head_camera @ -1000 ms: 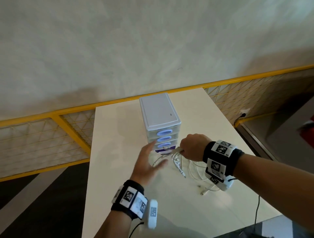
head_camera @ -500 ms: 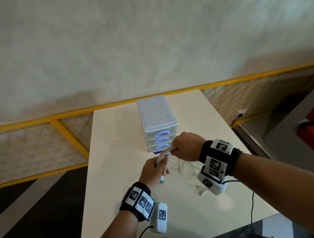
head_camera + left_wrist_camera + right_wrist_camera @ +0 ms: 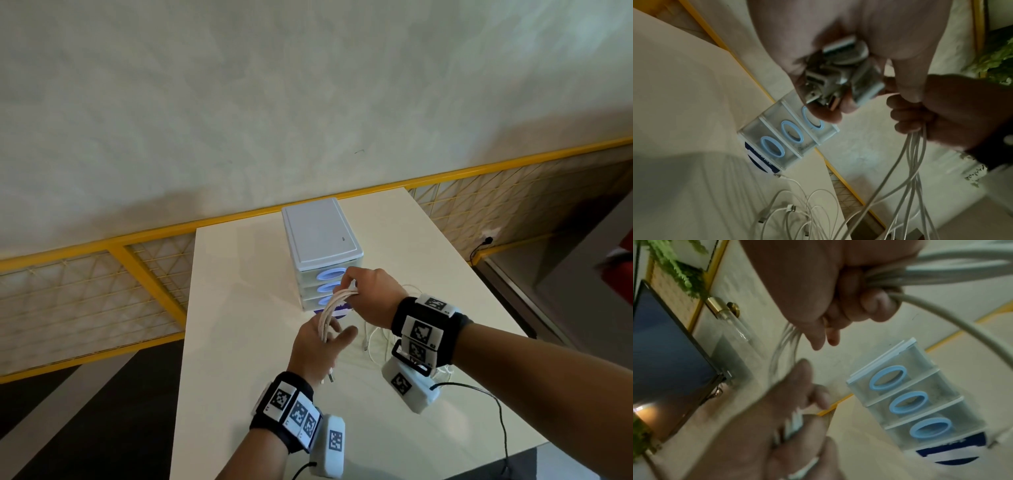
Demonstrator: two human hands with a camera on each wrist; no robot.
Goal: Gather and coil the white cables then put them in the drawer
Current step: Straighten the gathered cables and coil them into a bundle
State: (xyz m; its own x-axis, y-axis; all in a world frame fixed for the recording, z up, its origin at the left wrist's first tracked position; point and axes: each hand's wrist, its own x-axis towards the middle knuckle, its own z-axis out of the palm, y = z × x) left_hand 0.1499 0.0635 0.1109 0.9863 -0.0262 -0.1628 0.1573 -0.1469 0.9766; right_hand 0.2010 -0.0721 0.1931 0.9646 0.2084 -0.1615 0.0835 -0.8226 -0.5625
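Note:
A bundle of white cables runs taut between my two hands above the table, in front of the drawer unit. My right hand grips the upper part of the bundle in a fist. My left hand holds the lower end, with its fingers curled round the metal plugs. The rest of the white cables hang from my right hand down to loose loops on the table. All three blue-handled drawers are closed.
The white table stands against a yellow mesh railing and a pale wall. A dark blue label lies under the drawer unit's front. Black wires from the wrist cameras trail over the near right edge.
My left hand left the tabletop and took hold of the bundle's lower end. Both hands rose, and the cables are pulled straighter between them.

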